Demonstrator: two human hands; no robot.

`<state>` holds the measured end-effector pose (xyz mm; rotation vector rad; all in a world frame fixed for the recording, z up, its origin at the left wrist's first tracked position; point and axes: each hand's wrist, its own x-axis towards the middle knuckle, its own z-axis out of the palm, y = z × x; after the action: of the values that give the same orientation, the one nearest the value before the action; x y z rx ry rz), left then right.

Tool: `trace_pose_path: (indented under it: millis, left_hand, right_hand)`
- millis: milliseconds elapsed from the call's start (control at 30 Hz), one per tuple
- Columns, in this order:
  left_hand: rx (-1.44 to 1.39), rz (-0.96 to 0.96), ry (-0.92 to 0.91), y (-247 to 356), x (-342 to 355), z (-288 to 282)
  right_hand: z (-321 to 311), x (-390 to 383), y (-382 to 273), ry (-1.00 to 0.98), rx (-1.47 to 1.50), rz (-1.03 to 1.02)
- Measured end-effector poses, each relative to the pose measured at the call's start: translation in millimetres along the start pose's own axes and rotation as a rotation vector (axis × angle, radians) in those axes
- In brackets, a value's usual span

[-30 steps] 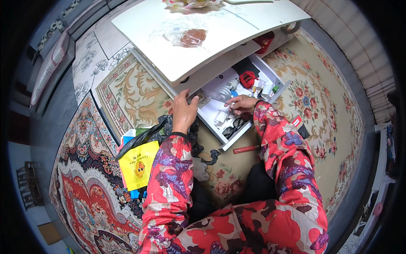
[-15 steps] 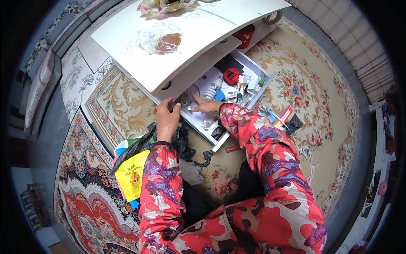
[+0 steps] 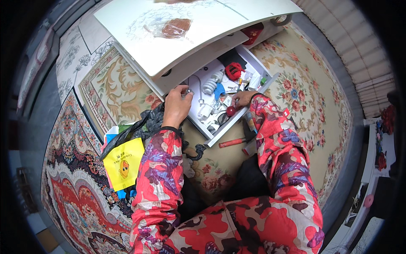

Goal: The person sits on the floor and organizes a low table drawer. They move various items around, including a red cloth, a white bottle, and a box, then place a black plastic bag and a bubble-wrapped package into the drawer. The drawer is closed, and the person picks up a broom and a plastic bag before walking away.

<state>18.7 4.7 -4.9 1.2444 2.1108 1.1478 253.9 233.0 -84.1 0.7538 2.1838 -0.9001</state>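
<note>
An open white drawer (image 3: 224, 132) full of small odds and ends lies before me. At its left side my left hand (image 3: 176, 106) is closed, thumb and fingers pinched round a small greyish thing too small to name. My right hand (image 3: 243, 98) reaches into the right part of the drawer, fingers bent down among small items; whatever they grip is hidden. Just by its fingertips sits a dark red ball-shaped thing (image 3: 230, 111). Between the hands are a white spiral light bulb (image 3: 210, 84), a blue piece (image 3: 219, 90) and a red bundle (image 3: 234, 71).
The white cabinet top (image 3: 139, 46) overhangs the drawer, with a brown item in clear plastic (image 3: 176, 28) on it. Black plastic bags (image 3: 154, 120) and a yellow packet (image 3: 124, 164) lie by my left arm. A red-handled tool (image 3: 231, 142) rests on the floral carpet (image 3: 302, 91).
My right hand has moved right across the drawer, away from my left hand. The left hand has shifted slightly and its fingers have curled in. The view has tilted a little.
</note>
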Motion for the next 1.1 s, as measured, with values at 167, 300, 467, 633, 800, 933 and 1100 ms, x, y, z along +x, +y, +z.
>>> trace_pose_path:
  millis: [167,300,467,633,800,933,1100]
  left_hand:
    - [0.011,-0.007,-0.045,-0.7,-2.7,-3.0]
    - [0.044,-0.036,-0.103,0.1,-5.6,-3.0]
    - [0.121,-0.047,-0.212,4.8,-6.7,3.1]
    - [0.166,-0.035,-0.247,1.9,-7.9,4.4]
    - [0.178,0.006,-0.22,-3.9,-4.5,3.0]
    - [0.169,-0.031,-0.242,-4.4,-3.2,3.0]
    - [0.167,0.031,-0.264,-7.7,-7.2,3.9]
  right_hand:
    - [0.4,-0.2,8.1,0.332,0.041,-0.013]
    - [-20.4,-19.0,31.9,0.471,0.534,-0.251]
    - [-32.4,-50.1,48.6,0.436,0.568,-0.035]
    - [-37.8,-78.6,50.7,0.624,0.422,-0.181]
    - [-12.3,-164.3,107.5,1.042,0.828,-0.352]
    - [102.6,-197.5,173.3,1.082,0.65,0.342]
    - [266.1,-184.0,206.2,1.189,1.329,0.587]
